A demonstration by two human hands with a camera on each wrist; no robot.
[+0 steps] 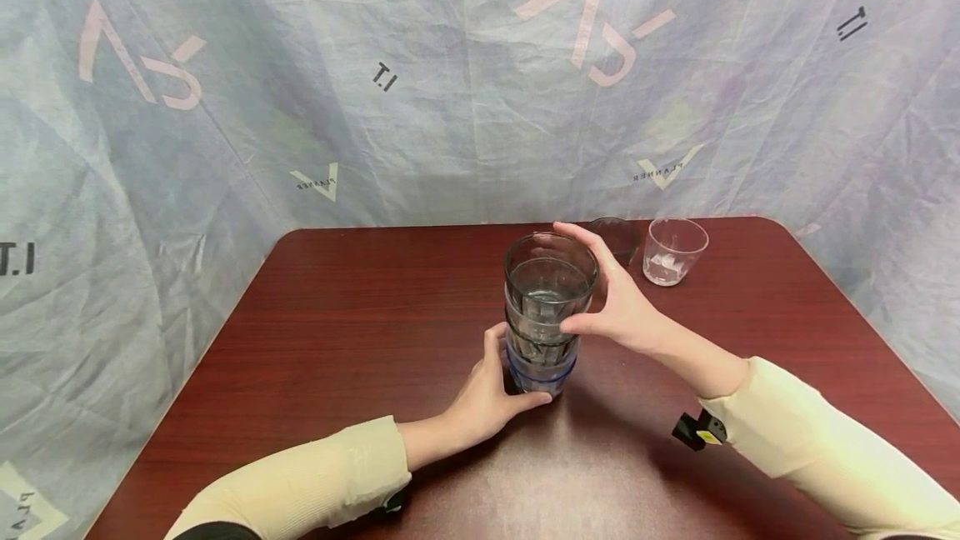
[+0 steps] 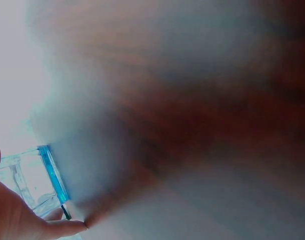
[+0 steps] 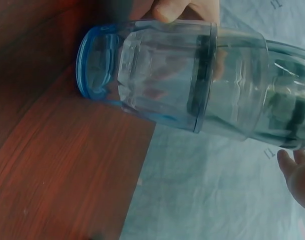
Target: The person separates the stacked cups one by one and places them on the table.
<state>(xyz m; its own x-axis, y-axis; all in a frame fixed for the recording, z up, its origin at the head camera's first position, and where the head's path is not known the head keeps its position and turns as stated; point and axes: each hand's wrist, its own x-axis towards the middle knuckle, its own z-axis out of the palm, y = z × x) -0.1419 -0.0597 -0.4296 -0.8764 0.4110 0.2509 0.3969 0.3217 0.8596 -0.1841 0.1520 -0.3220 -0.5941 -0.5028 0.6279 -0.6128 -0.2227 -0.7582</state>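
A stack of see-through tumblers stands near the middle of the table, held between both hands. Uppermost is a smoky grey tumbler, and at the bottom sits a blue-tinted one; clear and dark glass shows between. My left hand grips the lower part of the stack, thumb in front and fingers to the left. Around the top tumbler curves my right hand, its thumb on the near side. The right wrist view shows the blue base by the tabletop. In the left wrist view, the left hand is beside blue-edged glass.
Behind my right hand, a clear tumbler stands near the back edge of the reddish-brown table. A dark tumbler next to it is partly hidden by the hand. A printed grey cloth hangs around the table.
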